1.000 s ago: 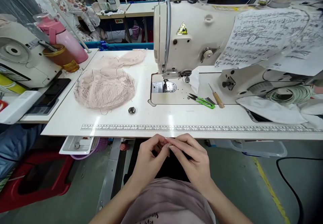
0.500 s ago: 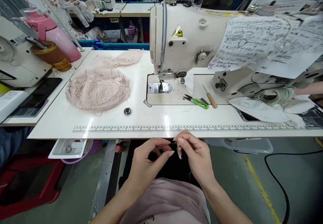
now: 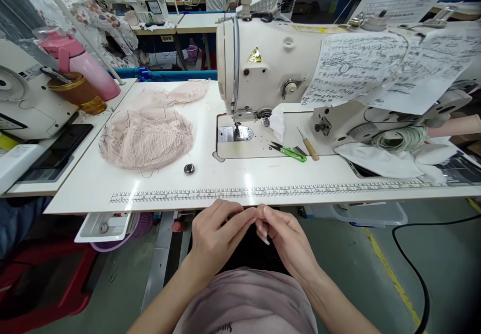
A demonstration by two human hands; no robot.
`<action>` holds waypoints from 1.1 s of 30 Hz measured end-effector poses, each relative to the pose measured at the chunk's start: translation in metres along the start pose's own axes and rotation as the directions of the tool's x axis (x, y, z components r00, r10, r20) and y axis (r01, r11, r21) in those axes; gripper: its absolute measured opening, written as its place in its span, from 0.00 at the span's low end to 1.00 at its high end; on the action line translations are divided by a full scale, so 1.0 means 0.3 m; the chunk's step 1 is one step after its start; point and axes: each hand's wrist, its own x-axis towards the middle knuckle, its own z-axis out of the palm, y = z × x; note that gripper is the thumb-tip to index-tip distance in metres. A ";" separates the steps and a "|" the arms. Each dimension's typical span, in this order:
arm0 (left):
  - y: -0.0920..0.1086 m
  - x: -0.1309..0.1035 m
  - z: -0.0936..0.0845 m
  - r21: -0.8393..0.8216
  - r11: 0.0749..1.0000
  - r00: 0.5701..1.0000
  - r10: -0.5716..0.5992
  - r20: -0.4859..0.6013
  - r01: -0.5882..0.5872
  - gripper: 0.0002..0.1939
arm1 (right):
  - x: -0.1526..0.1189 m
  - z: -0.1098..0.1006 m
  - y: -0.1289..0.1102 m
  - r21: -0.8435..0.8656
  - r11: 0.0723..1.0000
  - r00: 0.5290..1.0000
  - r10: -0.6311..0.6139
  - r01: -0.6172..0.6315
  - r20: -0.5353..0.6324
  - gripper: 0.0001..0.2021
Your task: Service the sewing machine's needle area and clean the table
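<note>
My left hand and my right hand meet fingertip to fingertip just below the table's front edge. Both are closed in a pinch, and whatever lies between the fingertips is hidden or too small to name. Beyond them on the white table sits a small round metal bobbin case. A heap of pale pink lace fabric lies to the left. Green-handled thread snips and a wooden-handled awl rest to the right of the needle plate.
The sewing machine stands over the table, with handwritten sheets on its arm. White cloth and a coil of pale green cord lie at right. At left are a pink bottle, a phone and an open white drawer.
My hands have closed together, their fingertips now touching where a small gap with something dark showed before. The view has shifted slightly; the things on the table lie as before.
</note>
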 end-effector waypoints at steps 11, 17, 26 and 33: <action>0.063 0.003 -0.023 -0.403 0.730 0.832 -0.451 0.323 0.552 0.17 | -0.049 -0.021 -0.002 -0.607 0.623 0.822 -0.562 0.493 0.090 0.20; 0.106 0.002 0.021 -0.583 0.585 0.824 -0.452 0.342 0.563 0.24 | -0.053 0.004 0.014 -0.595 0.479 0.687 -0.705 0.645 0.177 0.27; 0.110 0.012 0.052 -0.636 0.406 0.744 -0.492 0.453 0.656 0.30 | -0.056 -0.031 0.043 -0.695 0.390 0.626 -0.772 0.604 0.111 0.18; 0.064 0.004 0.021 -0.527 0.600 0.798 -0.483 0.361 0.602 0.21 | -0.102 -0.166 0.122 -0.764 0.584 0.849 -0.521 0.274 -0.094 0.13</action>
